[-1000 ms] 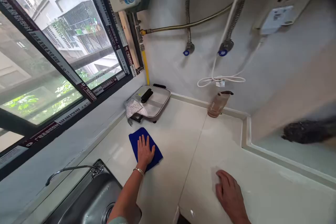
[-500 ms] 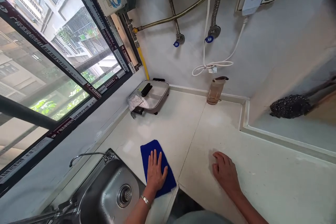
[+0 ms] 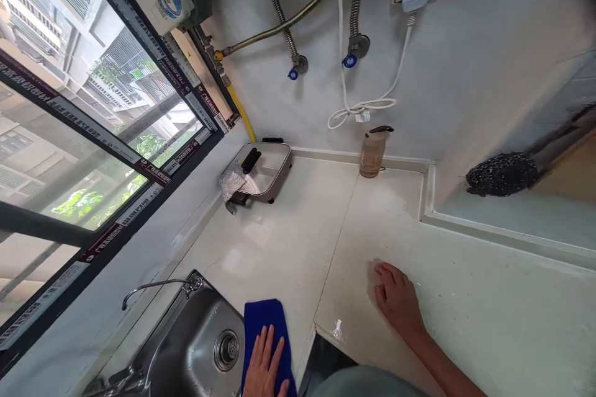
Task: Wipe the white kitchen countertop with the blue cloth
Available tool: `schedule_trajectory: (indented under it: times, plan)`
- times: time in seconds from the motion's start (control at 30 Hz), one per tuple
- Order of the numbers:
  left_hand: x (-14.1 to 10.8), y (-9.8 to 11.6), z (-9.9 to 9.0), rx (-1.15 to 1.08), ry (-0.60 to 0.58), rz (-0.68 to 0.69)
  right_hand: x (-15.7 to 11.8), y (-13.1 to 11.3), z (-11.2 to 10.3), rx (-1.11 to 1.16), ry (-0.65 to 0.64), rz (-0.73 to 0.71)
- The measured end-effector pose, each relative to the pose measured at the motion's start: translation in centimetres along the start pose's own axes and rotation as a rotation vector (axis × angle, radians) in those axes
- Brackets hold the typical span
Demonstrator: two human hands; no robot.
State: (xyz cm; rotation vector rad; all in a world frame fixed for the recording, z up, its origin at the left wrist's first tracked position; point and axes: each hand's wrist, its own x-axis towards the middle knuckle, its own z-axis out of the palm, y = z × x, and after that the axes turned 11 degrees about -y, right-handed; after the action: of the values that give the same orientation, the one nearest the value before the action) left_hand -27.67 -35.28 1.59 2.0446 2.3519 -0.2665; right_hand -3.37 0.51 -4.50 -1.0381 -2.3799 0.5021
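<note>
**Open counter in the middle, clutter at the edges**

The white countertop (image 3: 288, 248) lies bare across its middle, wide enough for a hand to sweep through. At the back left corner an electric griddle (image 3: 261, 170) with a grey cloth (image 3: 230, 183) draped over its edge blocks the way; a water bottle (image 3: 372, 152) stands against the back wall, with a coiled white cord (image 3: 361, 105) hanging just above it. The steel sink (image 3: 195, 347) and its faucet (image 3: 156, 288) bound the near left. On the right, a raised ledge (image 3: 488, 229) closes the counter.
</note>
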Motion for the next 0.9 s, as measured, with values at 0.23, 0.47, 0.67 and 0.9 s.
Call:
schedule_trajectory:
  times: [0.23, 0.47, 0.67, 0.9]
  plan:
    - [2.6, 0.3, -0.2, -0.002, 0.017, -0.047, 0.2, -0.4, -0.2, -0.033, -0.015, 0.036]
    - [12.8, 0.5, -2.8, -0.142, -0.001, -0.112, 0.4, -0.5, -0.4, -0.026, -0.018, 0.047]
    - [22.3, -2.6, -3.3, -0.189, 0.013, -0.078, 0.2, -0.6, -0.1, -0.003, -0.040, 0.086]
    - [32.4, -6.1, -3.8, -0.204, 0.065, -0.104, 0.0, -0.3, 0.4, -0.012, -0.040, 0.071]
